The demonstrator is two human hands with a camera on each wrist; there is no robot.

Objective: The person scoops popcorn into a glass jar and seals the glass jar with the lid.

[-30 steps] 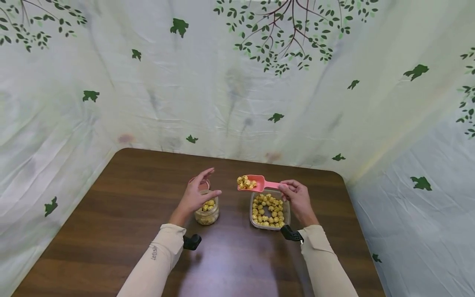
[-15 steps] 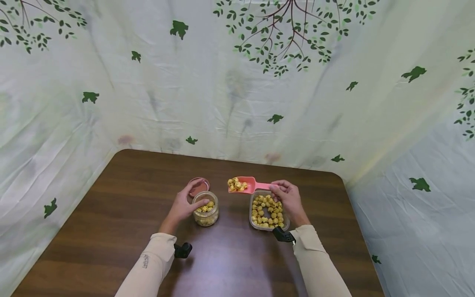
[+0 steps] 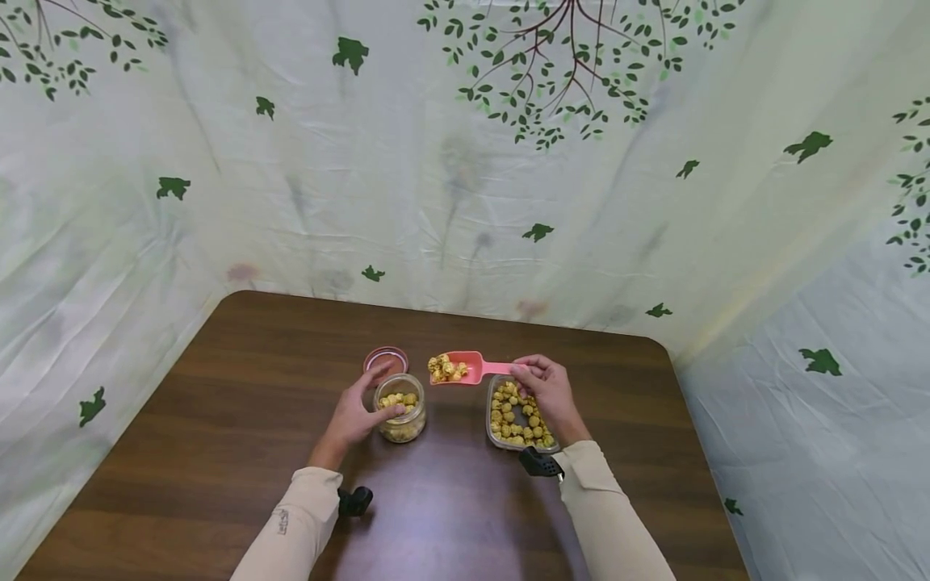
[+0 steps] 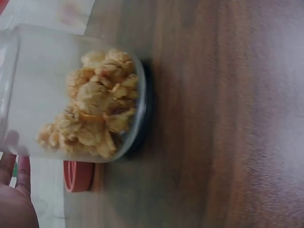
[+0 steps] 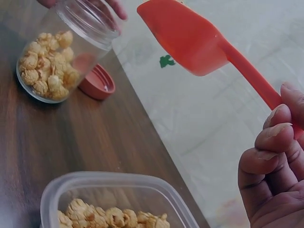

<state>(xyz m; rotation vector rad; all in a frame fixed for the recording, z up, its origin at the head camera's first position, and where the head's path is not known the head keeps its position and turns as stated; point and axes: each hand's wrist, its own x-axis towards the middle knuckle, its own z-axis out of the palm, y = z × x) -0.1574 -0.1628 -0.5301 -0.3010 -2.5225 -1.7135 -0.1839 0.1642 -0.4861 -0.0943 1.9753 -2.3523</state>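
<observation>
From the head view, the left hand [image 3: 353, 413] curls round a small clear jar [image 3: 400, 407] that stands on the brown bench [image 3: 218, 420], thumb on the near side and fingers on the far side, so its grip is closed on the jar. The jar is part full of yellow popcorn. Just behind the jar lies a red lid [image 3: 386, 360] flat on the bench. The right hand [image 3: 546, 387] pinches the handle of a pink scoop [image 3: 465, 368], which is held level above the bench with a heap of popcorn in its bowl; the bowl hangs just to the right of and behind the jar's mouth, close to it but not over it. Under the right hand sits a clear plastic tub [image 3: 517, 413] holding more popcorn, well apart from the jar. A leaf-printed cloth [image 3: 465, 161] hangs behind and beside the bench.

In the left wrist view, the jar [image 4: 80, 102] fills the left half, its base on the bench [image 4: 228, 114] and the popcorn piled inside against the glass. Fingertips of the left hand [image 4: 14, 199] show at the lower left corner, touching the jar wall. The lid [image 4: 78, 175] lies just beyond the jar.

In the right wrist view, the right hand [image 5: 278, 166] has thumb and curled fingers clamped on the scoop's handle. The scoop [image 5: 199, 40] is seen from below, its bowl near the jar [image 5: 61, 57] mouth, beside it. The lid [image 5: 97, 81] lies just next to the jar, and the tub [image 5: 114, 199] rim sits at the bottom.
</observation>
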